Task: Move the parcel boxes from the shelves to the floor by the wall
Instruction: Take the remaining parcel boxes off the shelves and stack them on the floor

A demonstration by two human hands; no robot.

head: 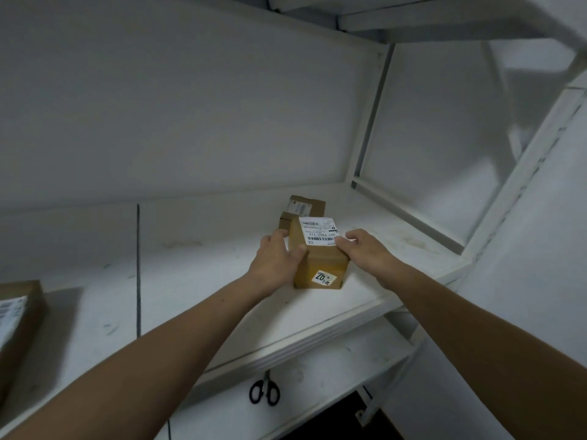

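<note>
A small brown parcel box (320,263) with a white shipping label on top and a "02" sticker on its front stands on the white shelf (222,296). My left hand (274,260) grips its left side, thumb on the top edge. My right hand (365,249) holds its right side, fingers curled over the label's corner. Two more small brown boxes sit just behind it: one (285,220) touching its back left, another (307,205) further back. A larger brown box (16,319) shows at the left edge of the shelf.
Black-handled scissors (264,390) lie on the lower shelf (317,382) beneath. White shelf uprights (365,122) and a crossbar (409,214) stand at the right. A white wall backs the shelf, and another shelf board hangs overhead.
</note>
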